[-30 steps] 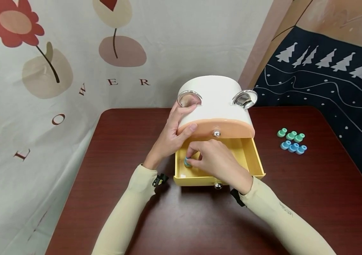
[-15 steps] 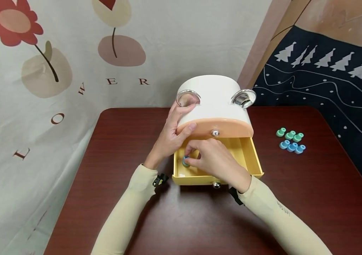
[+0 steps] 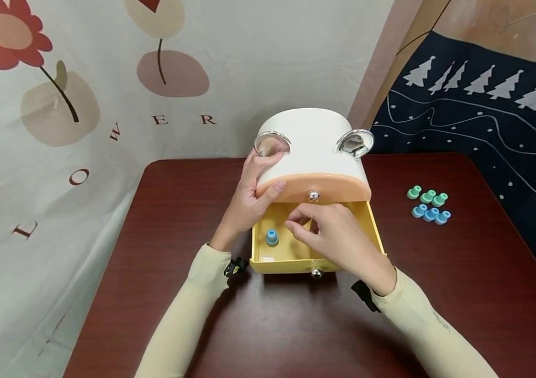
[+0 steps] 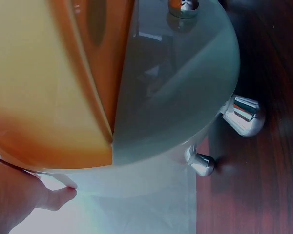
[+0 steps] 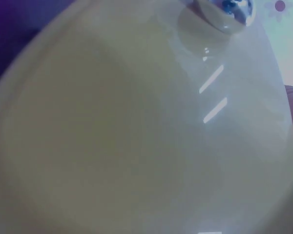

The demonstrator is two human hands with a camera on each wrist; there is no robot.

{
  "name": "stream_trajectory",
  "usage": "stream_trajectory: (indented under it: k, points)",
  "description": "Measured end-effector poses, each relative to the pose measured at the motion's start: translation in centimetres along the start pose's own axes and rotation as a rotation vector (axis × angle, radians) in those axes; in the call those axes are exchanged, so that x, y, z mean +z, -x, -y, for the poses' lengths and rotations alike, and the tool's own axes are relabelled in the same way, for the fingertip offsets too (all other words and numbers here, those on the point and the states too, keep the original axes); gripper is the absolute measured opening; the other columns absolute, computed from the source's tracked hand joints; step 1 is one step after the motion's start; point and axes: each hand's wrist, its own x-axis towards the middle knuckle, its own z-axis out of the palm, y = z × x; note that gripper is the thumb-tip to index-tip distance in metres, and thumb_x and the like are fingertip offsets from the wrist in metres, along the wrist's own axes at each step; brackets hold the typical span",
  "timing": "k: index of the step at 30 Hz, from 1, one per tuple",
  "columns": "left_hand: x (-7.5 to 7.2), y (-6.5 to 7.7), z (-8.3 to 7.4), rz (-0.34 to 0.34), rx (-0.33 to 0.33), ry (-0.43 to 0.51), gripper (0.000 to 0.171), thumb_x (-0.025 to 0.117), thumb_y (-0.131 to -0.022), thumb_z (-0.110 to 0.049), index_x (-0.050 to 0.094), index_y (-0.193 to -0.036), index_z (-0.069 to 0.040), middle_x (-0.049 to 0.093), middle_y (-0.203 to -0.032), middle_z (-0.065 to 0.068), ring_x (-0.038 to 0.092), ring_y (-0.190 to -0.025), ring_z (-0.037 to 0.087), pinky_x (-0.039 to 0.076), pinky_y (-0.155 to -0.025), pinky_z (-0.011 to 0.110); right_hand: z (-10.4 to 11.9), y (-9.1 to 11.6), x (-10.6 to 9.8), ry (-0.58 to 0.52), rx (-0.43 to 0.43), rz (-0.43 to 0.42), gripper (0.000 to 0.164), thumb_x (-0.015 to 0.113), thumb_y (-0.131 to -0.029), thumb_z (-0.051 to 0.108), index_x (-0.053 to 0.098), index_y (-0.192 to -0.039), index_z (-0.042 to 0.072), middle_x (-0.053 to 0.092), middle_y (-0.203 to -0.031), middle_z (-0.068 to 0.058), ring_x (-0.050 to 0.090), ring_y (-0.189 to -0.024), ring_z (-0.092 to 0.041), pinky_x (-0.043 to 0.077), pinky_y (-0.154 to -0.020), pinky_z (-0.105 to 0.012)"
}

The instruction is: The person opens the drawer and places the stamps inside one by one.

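Observation:
A small blue pawn-shaped piece [image 3: 272, 237] stands upright near the left front corner of a pulled-out yellow drawer [image 3: 291, 266]. My right hand [image 3: 334, 228] hovers over that drawer, just right of the piece, with fingers loosely bent and nothing between thumb and fingertips. My left hand [image 3: 245, 203] grips the left side of the white drawer box [image 3: 312, 134], its thumb on the peach upper drawer front [image 3: 338, 188]. Part of that hand [image 4: 49, 197] shows at the lower left of the left wrist view. A pale, glossy curved surface [image 5: 107, 126] fills most of the right wrist view.
On the brown table [image 3: 182, 210], right of the box, sit a row of green pieces [image 3: 427, 196] and a row of blue pieces [image 3: 430, 214]. Round silver ears [image 3: 355, 143] stick out from the box. A silver knob [image 3: 316, 273] juts from the lower drawer. Printed cloth [image 3: 230, 63] hangs behind.
My right hand has let go of the blue piece and drawn back to the right, leaving it standing in the drawer. My left hand keeps its place on the box; the view shifts slightly.

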Motion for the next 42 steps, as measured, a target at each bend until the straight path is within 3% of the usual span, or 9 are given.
stream_trajectory:
  k: [6,10,15,18,22,28,33,42]
  points:
    - [0.0,0.3,3.0,-0.006,0.022,0.007,0.052,0.07,-0.099,-0.003,0.058,-0.15,-0.001,0.045,-0.16,0.02,0.035,-0.149,0.032,0.031,-0.118,0.047,-0.7,1.0,-0.8,-0.022,0.025,-0.03,0.004,0.08,-0.101,0.017,0.081,-0.098,0.019,0.066,-0.078,0.016,0.056,-0.067,-0.006,0.047,-0.061,-0.029]
    - [-0.2,0.5,3.4,0.009,0.012,0.007,0.051,0.07,-0.107,-0.024,0.057,-0.154,-0.007,0.042,-0.163,0.012,0.041,-0.146,0.027,0.034,-0.117,0.046,-1.0,1.6,-1.4,-0.043,0.054,-0.039,0.004,0.079,-0.103,0.018,0.081,-0.099,0.02,0.064,-0.078,0.016,0.057,-0.069,-0.006,0.047,-0.061,-0.029]
    - [-0.1,0.4,3.4,0.019,0.003,-0.004,0.059,0.066,-0.109,-0.046,0.056,-0.154,-0.009,0.042,-0.166,0.007,0.033,-0.154,0.025,0.029,-0.123,0.048,-1.6,2.4,-2.2,-0.068,0.056,-0.071,0.003,0.08,-0.103,0.02,0.082,-0.1,0.019,0.064,-0.078,0.018,0.057,-0.07,-0.006,0.046,-0.06,-0.027]
    - [-0.2,0.4,3.5,0.023,0.018,-0.015,0.058,0.066,-0.109,-0.043,0.056,-0.155,-0.009,0.044,-0.163,0.009,0.036,-0.151,0.025,0.03,-0.121,0.048,-2.2,2.9,-2.6,-0.079,0.051,-0.102,0.004,0.08,-0.102,0.017,0.082,-0.1,0.02,0.064,-0.077,0.018,0.057,-0.067,-0.007,0.046,-0.059,-0.025]
    - [-0.2,0.3,3.2,0.023,0.074,-0.036,0.051,0.069,-0.108,-0.026,0.056,-0.154,-0.005,0.052,-0.157,0.014,0.037,-0.147,0.031,0.03,-0.118,0.049,-2.8,3.6,-3.2,-0.109,0.049,-0.182,0.013,0.079,-0.102,0.01,0.082,-0.099,0.022,0.069,-0.082,0.017,0.054,-0.062,-0.007,0.044,-0.056,-0.023]
    - [-0.4,-0.2,0.3,0.032,0.091,-0.037,0.055,0.074,-0.096,0.004,0.056,-0.148,0.006,0.06,-0.148,0.024,0.035,-0.146,0.038,0.026,-0.121,0.049,-3.8,4.4,-3.5,-0.199,0.09,-0.404,0.008,0.08,-0.1,0.004,0.083,-0.103,0.01,0.075,-0.087,0.001,0.054,-0.064,-0.011,0.041,-0.055,-0.022]
    - [-0.4,-0.3,-0.9,0.032,0.078,-0.038,0.053,0.075,-0.097,0.003,0.056,-0.146,0.009,0.06,-0.145,0.027,0.036,-0.145,0.038,0.027,-0.121,0.049,-4.9,4.9,-3.4,-0.259,0.177,-0.563,0.012,0.077,-0.101,0.002,0.083,-0.112,0.004,0.077,-0.102,-0.007,0.058,-0.074,-0.016,0.046,-0.063,-0.021]
    - [-0.2,-0.1,-0.7,0.021,0.061,-0.02,0.051,0.074,-0.1,-0.001,0.056,-0.147,0.008,0.059,-0.147,0.026,0.033,-0.149,0.038,0.025,-0.123,0.05,-6.9,6.4,-4.0,-0.198,0.309,-0.617,0.015,0.075,-0.104,0.007,0.08,-0.117,0.003,0.072,-0.102,0.012,0.059,-0.081,-0.016,0.048,-0.069,-0.022]
